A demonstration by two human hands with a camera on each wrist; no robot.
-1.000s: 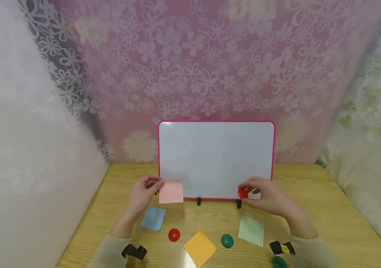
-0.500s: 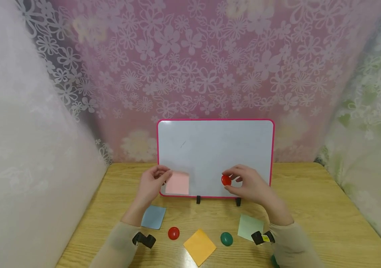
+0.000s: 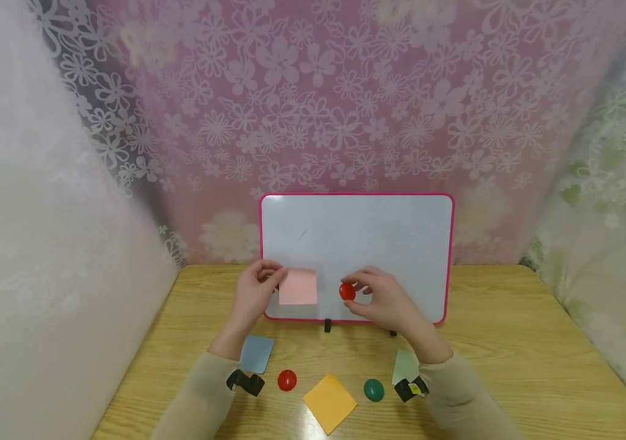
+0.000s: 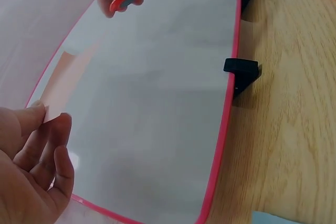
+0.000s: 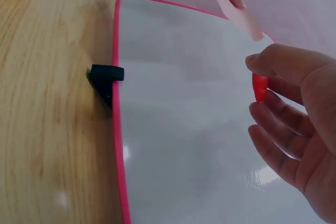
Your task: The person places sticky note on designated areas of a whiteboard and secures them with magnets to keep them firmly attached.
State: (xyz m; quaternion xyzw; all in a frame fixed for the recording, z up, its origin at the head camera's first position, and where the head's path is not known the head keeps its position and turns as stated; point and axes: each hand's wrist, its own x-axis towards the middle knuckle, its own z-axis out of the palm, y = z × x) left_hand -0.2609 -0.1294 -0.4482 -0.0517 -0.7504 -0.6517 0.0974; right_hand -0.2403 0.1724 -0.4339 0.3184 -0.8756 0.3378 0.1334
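A white board with a pink frame (image 3: 401,244) stands upright at the back of the wooden table (image 3: 511,354). My left hand (image 3: 258,290) pinches a pink sticky note (image 3: 298,286) by its left edge, just in front of the board's lower left part. In the left wrist view the note (image 4: 60,85) lies close to the board (image 4: 157,103). My right hand (image 3: 381,299) pinches a red round magnet (image 3: 347,291) to the right of the note, seen also as the magnet (image 5: 259,87) near the board (image 5: 184,103).
On the table in front lie a blue note (image 3: 257,353), a red magnet (image 3: 287,380), an orange note (image 3: 329,403), a green magnet (image 3: 373,389) and a pale green note (image 3: 405,365). Black feet (image 3: 327,325) prop the board. Patterned curtains close off the back and sides.
Both hands rose and moved toward the board's lower middle. The pink note went up and right; the red magnet went left, closer to the note.
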